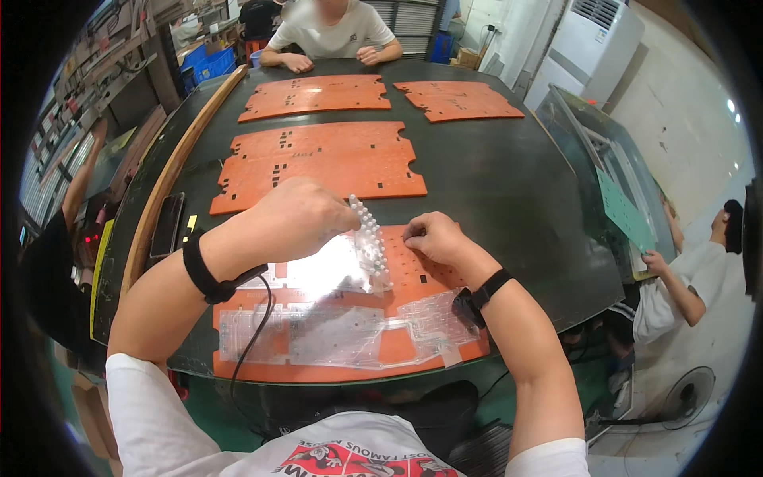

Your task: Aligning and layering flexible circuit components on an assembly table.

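My left hand (306,213) is closed in a pinch at the edge of a clear plastic sheet (368,248) covered with rows of small white bumps. That sheet stands raised and curled, and strong glare hides part of what lies to its left. Just right of it, my right hand (435,237) has thumb and fingers pressed together low over an orange board (409,274); anything between them is too small to make out. Closer to me, a second clear sheet (334,332) with fine printed traces lies flat on the same board, partly beneath my right wrist.
Three more orange boards (318,163) with notched edges lie further back on the dark green table (493,191). A wooden strip (179,159) runs along the left, beside a black phone-like device (167,224). One person sits opposite; another at right holds a green sheet (624,211).
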Demonstrator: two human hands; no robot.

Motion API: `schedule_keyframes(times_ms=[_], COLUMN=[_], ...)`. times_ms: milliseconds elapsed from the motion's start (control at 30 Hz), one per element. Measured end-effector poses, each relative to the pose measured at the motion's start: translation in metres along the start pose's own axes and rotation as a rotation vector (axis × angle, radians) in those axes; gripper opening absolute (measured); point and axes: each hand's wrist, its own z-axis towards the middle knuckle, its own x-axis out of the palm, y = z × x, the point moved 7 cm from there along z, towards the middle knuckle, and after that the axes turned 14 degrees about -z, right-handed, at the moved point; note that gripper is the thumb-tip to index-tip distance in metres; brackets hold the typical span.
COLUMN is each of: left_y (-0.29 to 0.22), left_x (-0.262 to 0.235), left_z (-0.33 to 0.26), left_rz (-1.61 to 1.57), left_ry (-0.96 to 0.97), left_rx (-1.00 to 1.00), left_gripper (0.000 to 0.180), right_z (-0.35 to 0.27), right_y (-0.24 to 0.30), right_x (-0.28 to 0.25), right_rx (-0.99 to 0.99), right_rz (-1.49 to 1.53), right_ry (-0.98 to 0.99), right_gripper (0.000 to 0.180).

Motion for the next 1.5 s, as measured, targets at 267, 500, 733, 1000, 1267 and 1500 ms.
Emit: schedule_keyframes(times_ms=[267,500,733,1000,1267,1500], left_y=[0.003,0.005,-0.001,-0.013,-0.016,-0.012], left_x=[0.003,0.008,0.014,0.034,0.045,-0.038], left_z=[-0.003,0.001,0.013,0.057,0.027,-0.105], left_rz=[0.004,0.028,0.063,0.069,0.178,0.317], left_ry=[0.001,0.003,0.017,0.065,0.372,0.582], left_rx=[-0.007,-0.004,0.004,-0.002,-0.269,-0.679], left_gripper=[0.009,0.008,0.005,0.014,0.058,0.059], right_z=[0.004,0.011,0.004,-0.024,-0.122,-0.139], right_y=[0.006,-0.006,-0.002,-0.030,-0.121,-0.085], right_x=[-0.003,0.003,0.000,-0.043,-0.092,-0.080], right_rx=[0.049,0.077,0.113,0.130,0.364,0.291], right_rz=[-0.071,-0.049,-0.016,0.245,0.358,-0.140], right_ry=[-0.033,0.011,-0.017,-0.352,-0.608,-0.497], right_gripper=[0.013,0.013,0.014,0.022,0.027,0.039])
